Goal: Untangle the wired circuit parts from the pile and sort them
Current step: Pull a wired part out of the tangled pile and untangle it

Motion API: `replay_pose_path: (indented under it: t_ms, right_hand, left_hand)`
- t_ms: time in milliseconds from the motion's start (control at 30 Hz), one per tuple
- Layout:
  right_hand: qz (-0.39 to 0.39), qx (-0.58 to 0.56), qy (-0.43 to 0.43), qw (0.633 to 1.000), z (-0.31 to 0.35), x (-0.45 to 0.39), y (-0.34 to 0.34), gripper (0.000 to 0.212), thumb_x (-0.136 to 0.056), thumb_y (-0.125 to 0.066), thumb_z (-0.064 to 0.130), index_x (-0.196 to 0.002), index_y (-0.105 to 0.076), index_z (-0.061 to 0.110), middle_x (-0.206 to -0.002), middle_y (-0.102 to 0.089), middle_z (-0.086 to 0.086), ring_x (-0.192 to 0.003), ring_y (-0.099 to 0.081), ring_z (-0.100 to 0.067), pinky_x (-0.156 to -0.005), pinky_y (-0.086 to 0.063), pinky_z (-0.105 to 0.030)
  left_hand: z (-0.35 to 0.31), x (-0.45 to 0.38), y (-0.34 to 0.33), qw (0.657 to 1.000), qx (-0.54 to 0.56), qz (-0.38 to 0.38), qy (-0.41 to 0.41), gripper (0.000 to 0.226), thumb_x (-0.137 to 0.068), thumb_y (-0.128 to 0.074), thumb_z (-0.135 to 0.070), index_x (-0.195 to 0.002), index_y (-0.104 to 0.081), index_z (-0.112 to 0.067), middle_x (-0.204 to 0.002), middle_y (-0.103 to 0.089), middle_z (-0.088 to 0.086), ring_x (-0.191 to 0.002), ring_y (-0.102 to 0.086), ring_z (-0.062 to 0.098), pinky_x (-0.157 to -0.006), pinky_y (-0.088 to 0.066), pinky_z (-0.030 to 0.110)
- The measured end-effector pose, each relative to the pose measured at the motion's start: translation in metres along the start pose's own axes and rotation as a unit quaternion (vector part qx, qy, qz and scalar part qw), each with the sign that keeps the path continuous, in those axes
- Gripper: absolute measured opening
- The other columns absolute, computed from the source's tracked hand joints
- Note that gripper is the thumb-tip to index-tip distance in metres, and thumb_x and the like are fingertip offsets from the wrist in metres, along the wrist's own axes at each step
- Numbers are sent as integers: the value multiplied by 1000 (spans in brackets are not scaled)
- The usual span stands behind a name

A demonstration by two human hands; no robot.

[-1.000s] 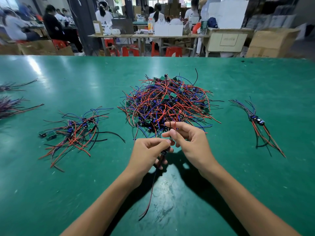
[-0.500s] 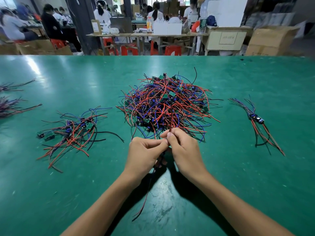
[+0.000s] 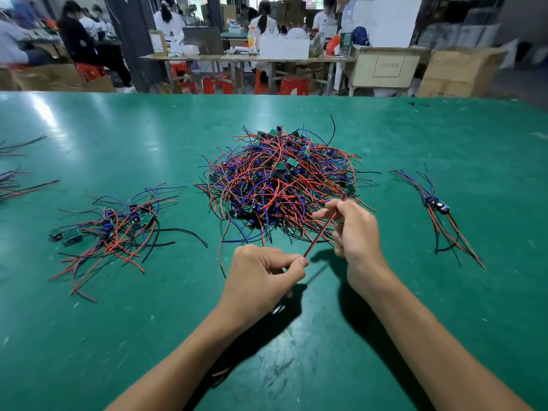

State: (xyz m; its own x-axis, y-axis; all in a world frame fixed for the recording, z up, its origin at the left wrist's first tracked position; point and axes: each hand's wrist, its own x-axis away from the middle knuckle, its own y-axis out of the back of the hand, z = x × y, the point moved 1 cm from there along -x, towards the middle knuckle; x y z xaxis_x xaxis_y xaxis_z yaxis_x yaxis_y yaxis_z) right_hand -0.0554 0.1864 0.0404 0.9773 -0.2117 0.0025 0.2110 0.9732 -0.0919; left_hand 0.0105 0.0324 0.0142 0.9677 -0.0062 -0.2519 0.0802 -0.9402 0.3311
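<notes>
A big tangled pile (image 3: 281, 185) of red, blue and black wires with small green circuit boards lies in the middle of the green table (image 3: 444, 137). Just in front of the pile, my left hand (image 3: 261, 274) pinches the near end of a red and black wire pair (image 3: 321, 232). My right hand (image 3: 354, 229) grips the same wires higher up, at the pile's front right edge, so they run taut between the two hands. A sorted group (image 3: 115, 229) lies to the left and a small sorted bundle (image 3: 439, 212) to the right.
More wire bundles (image 3: 14, 179) lie at the table's far left edge. Beyond the table's far edge stand work tables, red stools, cardboard boxes (image 3: 456, 72) and several seated people.
My hands were together at the pile's front edge. They have drawn apart, the right up and to the right, the left staying low, stretching the red and black wires between them.
</notes>
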Motion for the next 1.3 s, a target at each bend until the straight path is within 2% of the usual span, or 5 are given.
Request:
replay_pose_path:
  t_ms: [333, 700, 933, 1100, 1300]
  right_hand:
    - [51, -164, -138, 975, 2, 1, 1, 19, -99, -42, 17, -83, -51, 20, -72, -73, 2, -36, -22, -6, -33, -15, -14]
    - [-40, -53, -42, 997, -7, 9, -9, 26, -95, -46, 17, -72, -56, 22, -50, -45, 6, -35, -27, -6, -37, -21, -18]
    - [-89, -70, -56, 992, -4, 11, -5, 27, -92, -43, 18, -66, -49, 19, -50, -49, -2, -37, -34, -7, -35, -26, -14]
    - [-68, -138, -151, 976, -1, 6, 0, 19, -92, -37, 20, -73, -42, 20, -49, -57, 3, -34, -19, -8, -35, -14, -15]
    - [29, -261, -267, 927, 2, 1, 12, 20, -91, -41, 16, -74, -46, 23, -62, -66, 8, -35, -24, -8, -37, -17, -12]
  left_hand:
    - [-1, 2, 0, 995, -44, -33, -84, 13, -84, -77, -4, -74, -82, -11, -56, -67, -2, -48, -50, -4, -52, -38, 12]
    - [3, 2, 0, 991, -68, -28, -114, 14, -85, -75, -7, -72, -79, -9, -59, -66, 2, -49, -45, -2, -51, -33, 10]
    - [3, 2, 0, 989, -78, -27, -125, 15, -87, -73, -14, -74, -79, -10, -59, -65, 5, -50, -42, -2, -50, -31, 10]
    - [2, 1, -1, 987, -89, -28, -134, 14, -86, -74, -13, -74, -79, -9, -59, -64, 5, -48, -40, -1, -50, -28, 9]
    - [1, 2, -1, 991, -76, -24, -111, 13, -86, -75, -12, -74, -80, -11, -59, -67, -1, -48, -47, -1, -50, -34, 11]
